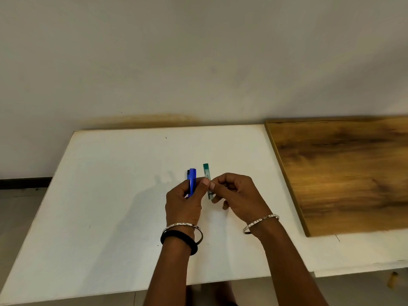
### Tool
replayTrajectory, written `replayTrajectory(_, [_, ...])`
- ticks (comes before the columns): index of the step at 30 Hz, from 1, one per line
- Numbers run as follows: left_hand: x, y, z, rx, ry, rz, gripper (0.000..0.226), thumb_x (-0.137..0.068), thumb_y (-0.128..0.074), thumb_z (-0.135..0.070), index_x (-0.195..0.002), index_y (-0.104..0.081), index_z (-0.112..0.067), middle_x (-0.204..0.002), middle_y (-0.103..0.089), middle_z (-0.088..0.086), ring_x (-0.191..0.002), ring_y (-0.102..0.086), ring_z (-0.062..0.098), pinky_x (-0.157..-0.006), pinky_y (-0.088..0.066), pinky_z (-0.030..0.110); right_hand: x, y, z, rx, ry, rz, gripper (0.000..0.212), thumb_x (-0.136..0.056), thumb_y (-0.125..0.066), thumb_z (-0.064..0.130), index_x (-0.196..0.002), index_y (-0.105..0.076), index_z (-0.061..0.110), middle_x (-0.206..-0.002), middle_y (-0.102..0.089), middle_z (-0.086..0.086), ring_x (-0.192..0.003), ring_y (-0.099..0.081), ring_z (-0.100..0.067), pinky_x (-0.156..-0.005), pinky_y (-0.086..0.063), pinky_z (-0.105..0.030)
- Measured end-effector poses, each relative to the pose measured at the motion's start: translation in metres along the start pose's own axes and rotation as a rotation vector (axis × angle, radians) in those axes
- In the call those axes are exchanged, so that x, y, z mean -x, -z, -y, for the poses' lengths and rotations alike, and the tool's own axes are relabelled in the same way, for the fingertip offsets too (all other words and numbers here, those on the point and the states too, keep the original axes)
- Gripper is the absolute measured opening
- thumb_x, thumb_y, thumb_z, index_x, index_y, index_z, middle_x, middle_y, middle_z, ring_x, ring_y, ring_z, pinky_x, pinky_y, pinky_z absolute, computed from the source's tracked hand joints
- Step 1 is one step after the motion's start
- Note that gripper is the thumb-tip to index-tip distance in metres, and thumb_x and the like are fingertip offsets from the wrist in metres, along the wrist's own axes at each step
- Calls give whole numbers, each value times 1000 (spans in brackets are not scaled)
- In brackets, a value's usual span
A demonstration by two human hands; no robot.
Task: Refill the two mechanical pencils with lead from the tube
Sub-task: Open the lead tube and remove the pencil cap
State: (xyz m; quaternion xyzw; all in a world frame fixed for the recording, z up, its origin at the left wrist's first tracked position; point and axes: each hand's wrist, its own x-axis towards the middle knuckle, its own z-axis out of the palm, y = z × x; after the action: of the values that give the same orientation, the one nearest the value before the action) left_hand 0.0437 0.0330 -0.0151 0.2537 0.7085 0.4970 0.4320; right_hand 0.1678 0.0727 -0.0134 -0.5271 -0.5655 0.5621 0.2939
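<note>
My left hand (184,202) is closed around a blue mechanical pencil (192,181), held upright above the white table (99,195). A dark tip (188,172) shows just left of the blue barrel; whether it is a second pencil is unclear. My right hand (239,195) pinches a slim green lead tube (207,173) near its middle, thumb on top. The tube stands close beside the pencil, its green end pointing away from me. The fingertips of both hands nearly touch between the pencil and the tube. No loose lead is visible.
A brown wooden board (344,173) lies on the table's right side, just right of my right hand. The wall stands behind the table's far edge. Floor shows past the table's left edge. Bangles are on both wrists.
</note>
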Motion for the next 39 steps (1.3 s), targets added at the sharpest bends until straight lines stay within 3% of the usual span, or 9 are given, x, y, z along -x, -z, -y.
replayTrajectory(4, [3,-2,-1,-7,-25,14,15,-79,-74,-33,-84,-74,-18,-58,-55,-2,-56,-48,21,-63,-45,34,2,9,-4,-21,33,10,12,-85,-71,23,-91,-73,13,-81,-75,-8,-71,-73,-21,-56,-56,-26])
replayTrajectory(8, [6,-4,-2,-132,-126,61,20,-83,-70,-32,-91,-74,-15,-74,-70,5,-50,-52,14,-56,-50,28,-1,15,-4,-207,48,-192,6,-85,-71,19,-90,-74,17,-82,-76,-5,-74,-72,-22,-58,-57,-25])
replayTrajectory(14, [8,-9,-1,-279,-214,104,20,-84,-68,-29,-93,-72,-12,-82,-73,8,-60,-56,19,-73,-58,41,-3,15,-4,-190,106,-223,13,-85,-70,17,-93,-74,8,-77,-74,-8,-67,-72,-17,-62,-58,-25])
replayTrajectory(19, [7,-10,3,-387,-265,95,19,-85,-67,-31,-92,-71,-14,-86,-73,4,-76,-66,19,-70,-48,22,-4,12,-8,-25,128,-248,10,-92,-62,11,-93,-68,5,-75,-71,-5,-66,-71,-15,-64,-60,-24])
replayTrajectory(24, [5,-11,6,-462,-282,81,19,-86,-66,-32,-95,-71,-16,-89,-71,6,-80,-64,22,-76,-51,30,-5,4,-8,32,119,-307,12,-98,-49,10,-93,-60,5,-78,-67,-6,-67,-69,-15,-61,-59,-21])
replayTrajectory(29, [3,-8,7,-446,-276,53,14,-84,-68,-32,-88,-71,-19,-82,-72,3,-73,-64,21,-61,-43,15,-7,7,-8,-46,96,-331,12,-96,-52,6,-93,-60,-2,-77,-68,-11,-63,-67,-17,-57,-57,-19])
replayTrajectory(33, [2,-5,7,-399,-262,26,8,-84,-68,-28,-83,-72,-20,-77,-72,0,-70,-65,20,-59,-41,14,-5,13,-19,160,6,-353,10,-94,-58,11,-89,-65,6,-74,-70,-3,-61,-67,-10,-54,-55,-14])
replayTrajectory(36, [2,-5,7,-383,-251,21,12,-84,-68,-28,-86,-73,-18,-80,-72,3,-71,-65,20,-58,-40,14,-5,13,-25,365,-78,-262,11,-92,-61,18,-86,-67,10,-77,-72,-3,-67,-69,-15,-69,-61,-32])
replayTrajectory(39, [1,-6,8,-385,-245,20,17,-84,-68,-31,-91,-74,-17,-87,-72,5,-77,-65,21,-61,-41,17,-5,8,-26,577,-109,-235,17,-90,-65,29,-86,-66,12,-84,-71,-6,-79,-67,-22,-76,-57,-36])
